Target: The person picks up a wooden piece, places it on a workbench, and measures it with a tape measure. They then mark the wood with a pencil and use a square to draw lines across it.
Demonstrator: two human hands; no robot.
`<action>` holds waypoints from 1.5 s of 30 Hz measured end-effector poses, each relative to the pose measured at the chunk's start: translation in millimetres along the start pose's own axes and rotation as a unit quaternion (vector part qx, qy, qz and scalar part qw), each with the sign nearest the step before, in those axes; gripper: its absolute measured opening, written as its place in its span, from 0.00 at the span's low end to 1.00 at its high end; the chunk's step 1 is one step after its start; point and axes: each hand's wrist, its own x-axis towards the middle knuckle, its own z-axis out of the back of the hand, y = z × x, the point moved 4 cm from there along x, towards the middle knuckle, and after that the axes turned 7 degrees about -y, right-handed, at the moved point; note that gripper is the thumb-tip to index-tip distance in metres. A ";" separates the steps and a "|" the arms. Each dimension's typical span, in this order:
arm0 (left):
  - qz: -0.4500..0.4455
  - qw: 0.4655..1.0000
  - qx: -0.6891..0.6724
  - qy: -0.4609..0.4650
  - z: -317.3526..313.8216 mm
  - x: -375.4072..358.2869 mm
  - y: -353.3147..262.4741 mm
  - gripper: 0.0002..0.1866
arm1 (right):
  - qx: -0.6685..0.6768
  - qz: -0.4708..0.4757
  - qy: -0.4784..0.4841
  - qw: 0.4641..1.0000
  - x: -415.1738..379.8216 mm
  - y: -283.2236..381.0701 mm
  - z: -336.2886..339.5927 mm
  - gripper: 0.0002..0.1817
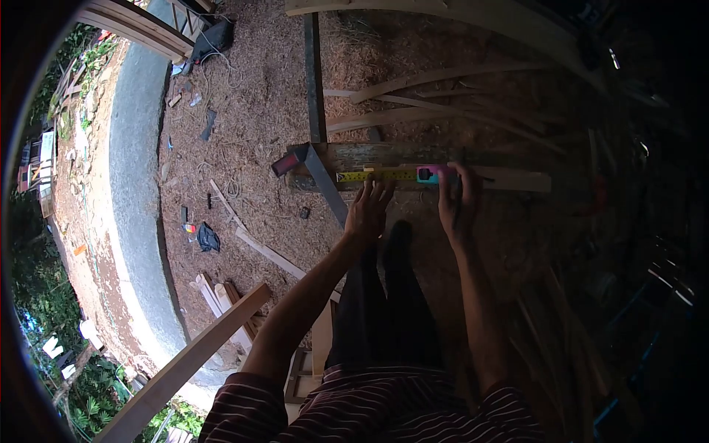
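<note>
A tape measure [430, 174] with a pink and turquoise case lies along a wooden piece [521, 180], its yellow blade [353, 176] drawn out to the left. My right hand [459, 203] grips the case, thumb and fingers around its right end. Stretched out at the blade's near edge are the fingers of my left hand [368, 212], pressing near its middle. Left of that hand, an L-shaped square [326, 182] with a reddish handle end leans across the weathered board [341, 156] beneath.
Thin wood strips [443, 72] lie beyond the board, beside a dark upright bar [315, 81]. A long beam [185, 362] slants across the lower left near offcuts [221, 299]. Shavings cover the ground, with a black plastic bag [208, 237] and a concrete edge [140, 184] at left.
</note>
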 end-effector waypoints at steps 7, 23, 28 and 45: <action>0.116 0.980 -0.152 -0.047 19.8 8.0 -2.9 0.27 | -0.098 0.033 0.090 0.991 2.9 -22.1 -41.3 0.33; 0.245 0.920 -0.160 -0.259 40.7 4.0 57.4 0.18 | -0.097 -0.012 0.087 0.991 -2.6 -19.8 -47.0 0.28; 0.306 0.897 -0.208 -0.240 24.7 -4.6 71.4 0.22 | -0.087 -0.028 0.086 0.992 -3.8 -24.6 -49.3 0.28; 0.127 0.980 -0.049 -0.145 35.3 -15.0 14.4 0.23 | -0.080 -0.024 0.091 0.992 -1.4 -21.2 -47.4 0.26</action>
